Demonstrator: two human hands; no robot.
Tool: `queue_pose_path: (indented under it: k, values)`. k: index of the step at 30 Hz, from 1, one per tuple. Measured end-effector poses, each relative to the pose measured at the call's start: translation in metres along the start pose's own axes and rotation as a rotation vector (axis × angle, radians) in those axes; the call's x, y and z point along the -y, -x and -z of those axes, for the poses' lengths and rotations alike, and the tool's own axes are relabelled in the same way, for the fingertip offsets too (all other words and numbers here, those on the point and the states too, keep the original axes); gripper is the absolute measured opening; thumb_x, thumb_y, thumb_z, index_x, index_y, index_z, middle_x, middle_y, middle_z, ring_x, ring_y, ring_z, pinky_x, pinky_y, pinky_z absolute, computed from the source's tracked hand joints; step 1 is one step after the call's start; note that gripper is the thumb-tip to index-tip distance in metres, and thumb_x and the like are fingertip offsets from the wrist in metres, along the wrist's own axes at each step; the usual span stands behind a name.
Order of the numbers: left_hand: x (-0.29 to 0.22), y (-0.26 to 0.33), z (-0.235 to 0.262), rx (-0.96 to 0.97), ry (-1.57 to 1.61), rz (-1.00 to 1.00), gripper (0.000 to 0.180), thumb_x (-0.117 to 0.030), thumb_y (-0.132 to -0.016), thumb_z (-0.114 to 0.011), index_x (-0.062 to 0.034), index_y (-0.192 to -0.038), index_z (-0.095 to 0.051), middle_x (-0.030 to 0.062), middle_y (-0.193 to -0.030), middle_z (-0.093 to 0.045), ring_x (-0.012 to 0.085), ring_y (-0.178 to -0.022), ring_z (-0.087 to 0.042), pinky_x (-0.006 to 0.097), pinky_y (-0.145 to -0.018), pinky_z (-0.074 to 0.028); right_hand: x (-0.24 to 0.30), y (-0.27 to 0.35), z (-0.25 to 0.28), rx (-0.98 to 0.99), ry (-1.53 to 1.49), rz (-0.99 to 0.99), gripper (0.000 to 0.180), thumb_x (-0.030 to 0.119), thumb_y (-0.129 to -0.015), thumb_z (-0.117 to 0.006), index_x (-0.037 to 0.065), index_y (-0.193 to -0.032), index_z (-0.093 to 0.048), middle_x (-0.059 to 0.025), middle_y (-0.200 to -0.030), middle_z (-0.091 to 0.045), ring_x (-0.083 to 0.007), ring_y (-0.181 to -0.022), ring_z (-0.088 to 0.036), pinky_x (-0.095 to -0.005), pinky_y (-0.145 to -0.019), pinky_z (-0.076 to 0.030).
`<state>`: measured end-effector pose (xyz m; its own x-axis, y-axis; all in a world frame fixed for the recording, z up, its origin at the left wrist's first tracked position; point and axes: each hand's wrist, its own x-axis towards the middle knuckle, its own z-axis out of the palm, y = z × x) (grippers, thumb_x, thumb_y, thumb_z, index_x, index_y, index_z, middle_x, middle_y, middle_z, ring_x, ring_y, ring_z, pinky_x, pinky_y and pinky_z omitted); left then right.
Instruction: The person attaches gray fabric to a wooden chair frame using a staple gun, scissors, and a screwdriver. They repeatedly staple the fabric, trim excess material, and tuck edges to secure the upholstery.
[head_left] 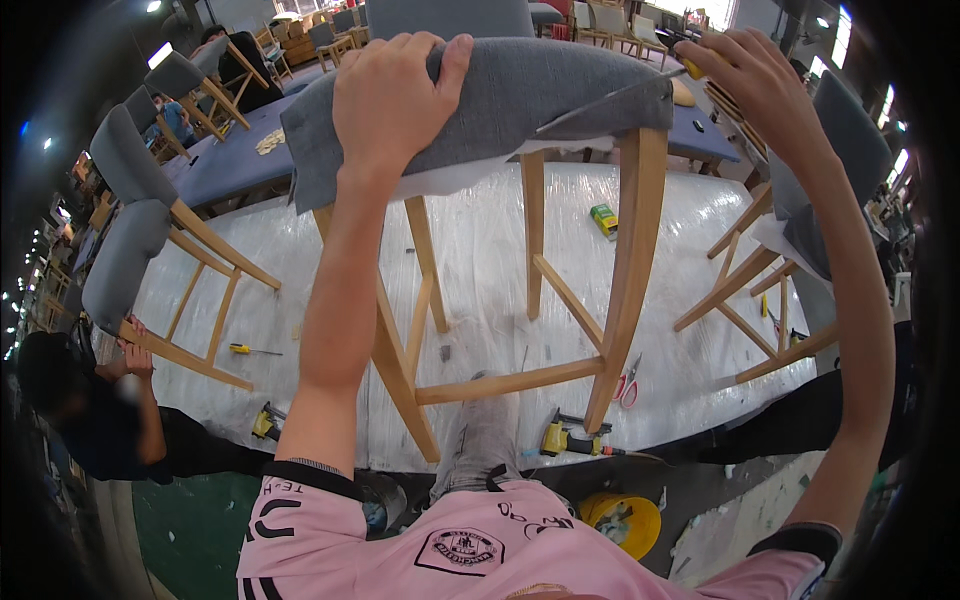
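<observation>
A wooden chair [635, 255] stands in front of me, its grey fabric-covered seat [545, 85] toward me, with loose fabric and white lining along the lower edge. My left hand [392, 105] grips the top of the seat's left part, thumb apart, fingers bent over the far edge. At the right corner my right hand [745, 65] is closed round the yellow handle of a screwdriver [615, 95]. Its long metal shaft lies slantwise against the grey fabric, pointing left. The fingertips are partly hidden.
Plastic film covers the work table [480, 260]. On it lie a staple gun [568, 437], red-handled scissors [628, 385], a green-yellow box [604, 221] and another screwdriver [250, 349]. A yellow bucket [625, 520] stands below. Grey chairs flank the table; a person [90, 400] works at left.
</observation>
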<state>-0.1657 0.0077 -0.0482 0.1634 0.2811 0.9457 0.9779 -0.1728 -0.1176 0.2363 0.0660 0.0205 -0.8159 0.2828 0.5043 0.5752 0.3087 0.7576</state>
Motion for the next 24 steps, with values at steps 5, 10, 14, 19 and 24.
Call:
queue_pose_path:
  k: [5, 10, 14, 19, 24]
  values:
    - [-0.001, -0.009, -0.013, 0.063, 0.021, 0.049, 0.051, -0.051, -0.102, -0.053, -0.0086, -0.091, -0.078, 0.0089, -0.081, -0.074, 0.0277, -0.081, -0.07, 0.042, -0.085, -0.051, -0.005, -0.013, -0.022, 0.01, -0.117, -0.031, 0.044, 0.005, -0.092, -0.068, 0.021, -0.132, -0.063, -0.0039, -0.122, -0.067, -0.0247, -0.117, -0.063, -0.04, -0.102, -0.054]
    - [0.006, -0.011, -0.024, 0.044, 0.004, 0.021, 0.05, -0.051, -0.101, -0.054, -0.0082, -0.09, -0.078, 0.0089, -0.079, -0.073, 0.0272, -0.081, -0.07, 0.041, -0.085, -0.051, 0.01, 0.038, -0.069, -0.071, -0.512, -0.364, 0.036, 0.008, -0.092, -0.072, 0.012, -0.127, -0.064, -0.0108, -0.109, -0.069, -0.0256, -0.104, -0.068, -0.041, -0.09, -0.055]
    - [0.009, -0.012, -0.029, 0.049, -0.036, 0.058, 0.048, -0.05, -0.101, -0.056, -0.0093, -0.09, -0.078, 0.008, -0.08, -0.073, 0.0279, -0.08, -0.069, 0.041, -0.084, -0.051, 0.114, 0.221, -0.206, 0.082, -1.08, -1.284, 0.031, 0.019, -0.1, -0.07, 0.001, -0.124, -0.063, -0.008, -0.096, -0.069, -0.0162, -0.09, -0.066, -0.0328, -0.079, -0.053]
    - [0.015, -0.022, -0.039, 0.101, -0.032, 0.081, 0.046, -0.049, -0.101, -0.056, -0.0105, -0.09, -0.078, 0.008, -0.08, -0.073, 0.0296, -0.08, -0.069, 0.04, -0.084, -0.051, 0.436, 0.4, -0.248, 0.69, -1.455, -1.742, 0.022, 0.009, -0.092, -0.065, 0.006, -0.114, -0.065, -0.0087, -0.072, -0.067, -0.0169, -0.061, -0.065, -0.0336, -0.054, -0.051]
    - [0.004, -0.031, -0.058, 0.194, 0.039, 0.149, 0.047, -0.049, -0.102, -0.055, -0.0081, -0.098, -0.078, 0.014, -0.09, -0.074, 0.0353, -0.087, -0.069, 0.044, -0.086, -0.051, 0.604, 0.444, -0.175, 0.866, -1.72, -1.91, 0.028, 0.025, -0.092, -0.071, 0.006, -0.112, -0.068, 0.0021, -0.083, -0.064, -0.0119, -0.073, -0.06, -0.0306, -0.065, -0.049]
